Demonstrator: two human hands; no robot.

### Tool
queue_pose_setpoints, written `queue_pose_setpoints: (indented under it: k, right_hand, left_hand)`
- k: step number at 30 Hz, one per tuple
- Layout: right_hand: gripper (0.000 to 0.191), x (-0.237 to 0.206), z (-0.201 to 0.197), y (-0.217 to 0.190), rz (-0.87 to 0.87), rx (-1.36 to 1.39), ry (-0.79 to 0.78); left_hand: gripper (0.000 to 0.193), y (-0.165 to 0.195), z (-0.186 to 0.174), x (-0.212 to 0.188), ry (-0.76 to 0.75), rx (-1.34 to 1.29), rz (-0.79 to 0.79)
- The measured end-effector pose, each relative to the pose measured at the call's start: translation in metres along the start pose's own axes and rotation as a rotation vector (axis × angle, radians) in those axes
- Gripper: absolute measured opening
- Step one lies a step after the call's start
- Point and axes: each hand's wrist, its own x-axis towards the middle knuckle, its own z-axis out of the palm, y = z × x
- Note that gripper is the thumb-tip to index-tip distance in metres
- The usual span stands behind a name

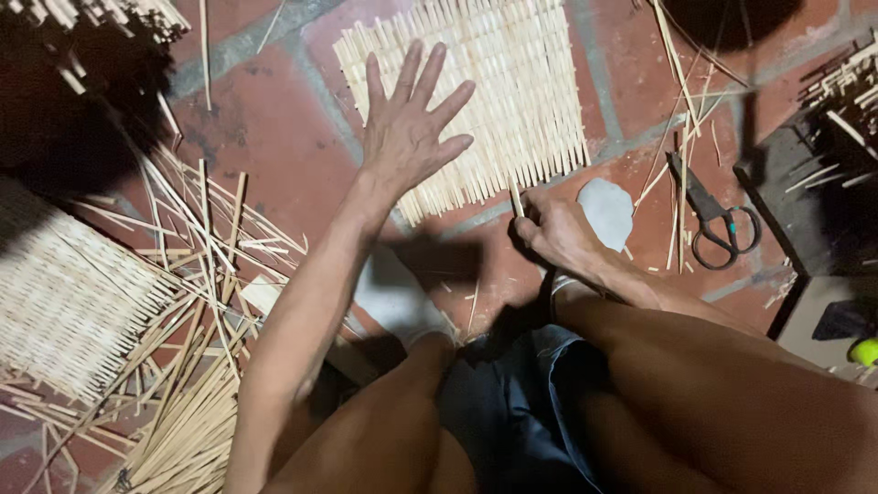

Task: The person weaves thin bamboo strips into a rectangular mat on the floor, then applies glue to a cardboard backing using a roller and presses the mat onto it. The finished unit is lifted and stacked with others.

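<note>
A pale woven bamboo mat [512,82] lies flat on the red tiled floor in front of me. My left hand [407,128] rests open on its near left part, fingers spread, palm down. My right hand [553,229] is closed around a thin bamboo strip [515,197], whose tip points into the mat's near edge. My bare knees and dark shorts fill the bottom of the view.
Black-handled scissors [713,220] lie on the floor to the right, among loose slivers. A finished woven panel [64,293] sits at the left beside a heap of bamboo strips [197,402]. A dark box [814,183] with sticks stands at the right edge.
</note>
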Motion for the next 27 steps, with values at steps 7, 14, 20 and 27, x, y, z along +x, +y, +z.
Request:
queue_pose_setpoints:
  k: [7,14,20,27]
  right_hand:
    - [0.019,0.002,0.001,0.006,0.013,-0.06,-0.035]
    - [0.031,-0.018,-0.029,0.022,-0.261,0.034,0.249]
    - [0.024,-0.024,-0.094,0.067,0.037,-0.592,0.332]
    - [0.022,0.085,-0.093,0.049,-0.359,-0.243,0.48]
  left_hand:
    - [0.085,0.014,0.004,-0.003,0.019,-0.005,-0.051]
    - [0.088,0.011,0.005,-0.008,0.037,-0.035,-0.086]
    - [0.097,0.008,0.005,-0.073,0.383,-0.126,-0.489]
    - [0.097,0.015,0.015,-0.087,0.356,-0.07,-0.475]
